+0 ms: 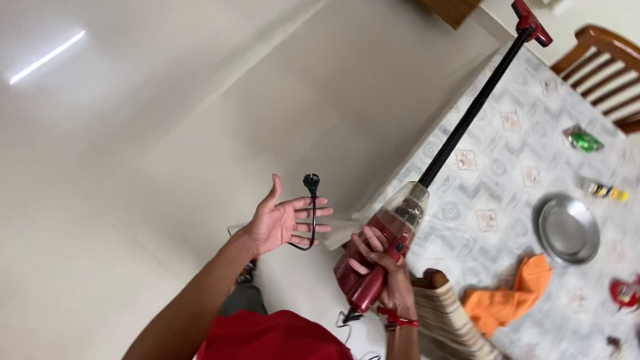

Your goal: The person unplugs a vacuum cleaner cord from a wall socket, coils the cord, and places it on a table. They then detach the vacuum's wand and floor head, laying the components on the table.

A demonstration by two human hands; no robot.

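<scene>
- Black power cord (pixel 313 215), looped, hangs over the fingers of my left hand (pixel 283 221), which is spread open, palm up; its plug (pixel 311 181) stands at 12 o'clock above the fingers.
- At 3 o'clock from it, my right hand (pixel 381 269) is wrapped around the handle of a red stick vacuum (pixel 387 242).
- I see its black tube (pixel 472 110) slanting toward 1 o'clock, ending in a red nozzle (pixel 532 22) over the patterned table (pixel 510 167).
- Farther right lie a metal plate (pixel 567 229) and an orange cloth (pixel 514 294).
</scene>
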